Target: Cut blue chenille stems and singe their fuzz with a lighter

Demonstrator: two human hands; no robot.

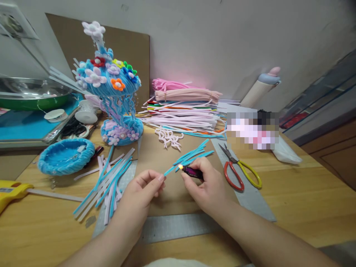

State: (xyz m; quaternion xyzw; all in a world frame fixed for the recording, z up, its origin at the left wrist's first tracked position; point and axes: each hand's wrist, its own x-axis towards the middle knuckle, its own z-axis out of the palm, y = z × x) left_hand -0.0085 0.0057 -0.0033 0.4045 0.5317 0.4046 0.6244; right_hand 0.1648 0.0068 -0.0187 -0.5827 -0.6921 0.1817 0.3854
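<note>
Between the thumb and fingers of my left hand point(147, 187) is a short blue pipe cleaner point(169, 171), its free end pointing up and right. My right hand point(207, 183) grips a dark lighter point(193, 172) with a small flame point(180, 167) at its tip, close to the blue pipe cleaner. Just beyond both hands lie several loose blue pipe cleaner pieces point(191, 154) on a brown cardboard sheet point(172, 204). A curled white pipe cleaner shape point(168, 138) rests behind them. Scissors point(235, 163) with one red and one yellow handle lie open right of my right hand.
A blue fuzzy jellyfish-like ornament point(114, 85) with flowers stands at back left, near a blue fuzzy bowl shape point(66, 155). Cut strips point(111, 185) lie left of my left hand, beside a yellow glue gun point(13, 191). Pipe cleaner bundles point(186, 111) are stacked by the wall.
</note>
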